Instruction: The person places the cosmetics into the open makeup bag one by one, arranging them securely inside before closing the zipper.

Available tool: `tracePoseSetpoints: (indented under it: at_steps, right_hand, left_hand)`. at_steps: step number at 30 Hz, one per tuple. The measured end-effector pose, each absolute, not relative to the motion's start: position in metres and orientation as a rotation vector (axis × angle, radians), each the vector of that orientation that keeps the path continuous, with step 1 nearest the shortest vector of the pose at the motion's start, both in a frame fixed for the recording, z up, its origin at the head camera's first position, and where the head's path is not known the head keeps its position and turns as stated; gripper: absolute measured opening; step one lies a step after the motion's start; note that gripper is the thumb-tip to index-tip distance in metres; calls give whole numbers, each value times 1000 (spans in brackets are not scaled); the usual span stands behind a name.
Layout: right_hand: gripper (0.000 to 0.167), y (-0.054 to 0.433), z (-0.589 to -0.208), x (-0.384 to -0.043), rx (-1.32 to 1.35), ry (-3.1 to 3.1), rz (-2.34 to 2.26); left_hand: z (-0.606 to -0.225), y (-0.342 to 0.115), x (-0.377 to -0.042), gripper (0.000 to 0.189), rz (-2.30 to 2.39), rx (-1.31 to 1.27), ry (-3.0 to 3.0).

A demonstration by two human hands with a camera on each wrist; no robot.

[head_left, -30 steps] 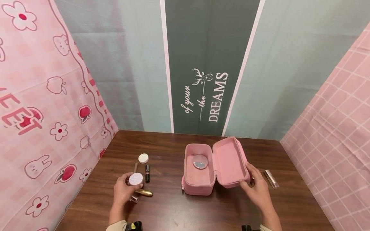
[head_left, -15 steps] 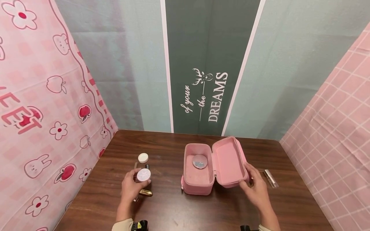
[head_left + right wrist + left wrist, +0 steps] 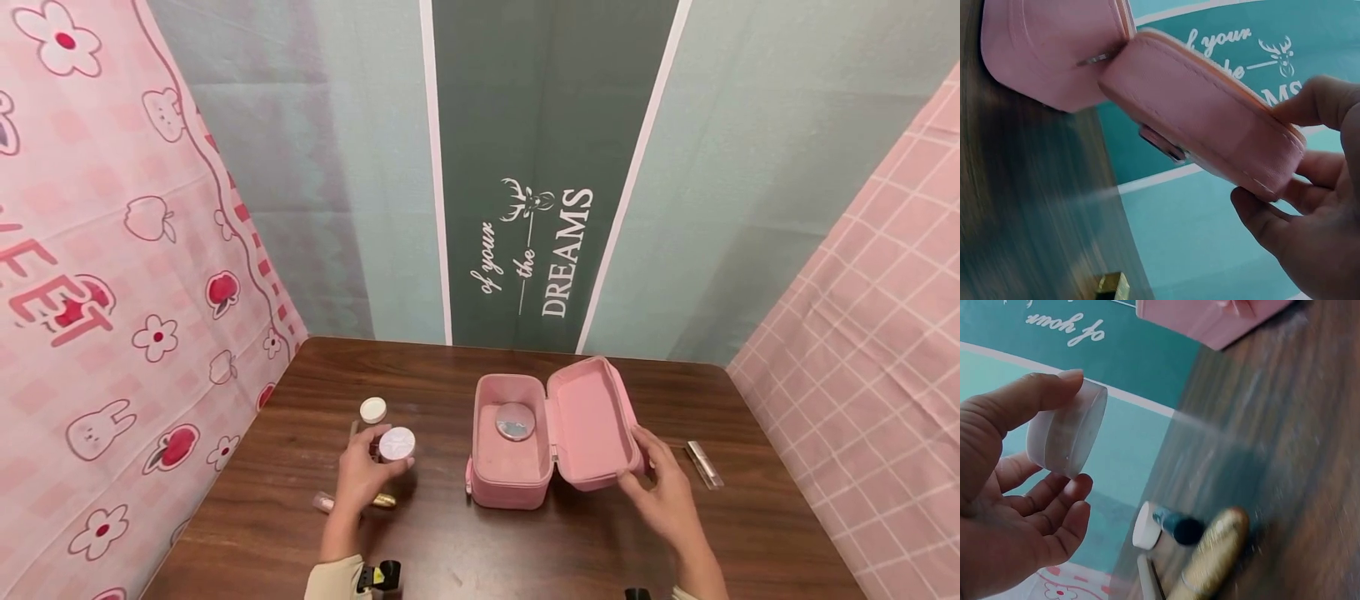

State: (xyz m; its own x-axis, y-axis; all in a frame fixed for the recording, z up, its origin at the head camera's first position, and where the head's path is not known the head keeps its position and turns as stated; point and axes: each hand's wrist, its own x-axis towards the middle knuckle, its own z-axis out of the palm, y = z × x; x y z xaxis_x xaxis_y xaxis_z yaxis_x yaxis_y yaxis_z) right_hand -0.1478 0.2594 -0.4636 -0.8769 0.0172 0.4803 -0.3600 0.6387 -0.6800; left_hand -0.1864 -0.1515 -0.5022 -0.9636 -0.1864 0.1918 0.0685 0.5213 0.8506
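My left hand [image 3: 362, 477] pinches a small round jar [image 3: 397, 444] with a pale lilac top, between thumb and fingers. The left wrist view shows this jar [image 3: 1066, 432] tilted, raised above the tabletop. To its right stands a pink cosmetic case [image 3: 510, 497], its lid [image 3: 592, 423] swung out to the right. Inside the case lies a round, shiny disc [image 3: 515, 422]. The outer end of the lid is in the grip of my right hand [image 3: 663, 490], thumb on the rim and fingers underneath, as the right wrist view shows.
Left of the case lie a white round cap [image 3: 372, 409], a gold tube [image 3: 385, 501] and a small clear-pink tube [image 3: 324, 502]. A dark tube [image 3: 1179, 528] and a slim brownish stick [image 3: 1149, 578] show in the left wrist view. A clear tube [image 3: 703, 464] lies far right.
My left hand has carried the jar to the right and slightly away from me, toward the case. The right hand keeps its hold on the lid; the case has shifted very slightly left.
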Motion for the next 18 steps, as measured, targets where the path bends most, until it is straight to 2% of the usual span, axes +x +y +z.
tracePoseSetpoints:
  at_steps: [9,18]
  right_hand:
    - [81,271,-462,-149,321,-2530,1093]
    - [80,274,-462,-152,315,-2552,1052]
  left_hand:
    - [-494,-142,-194,61,-1413,71,-2561]
    - [-483,-134,-200,59,-1411,16,-2559]
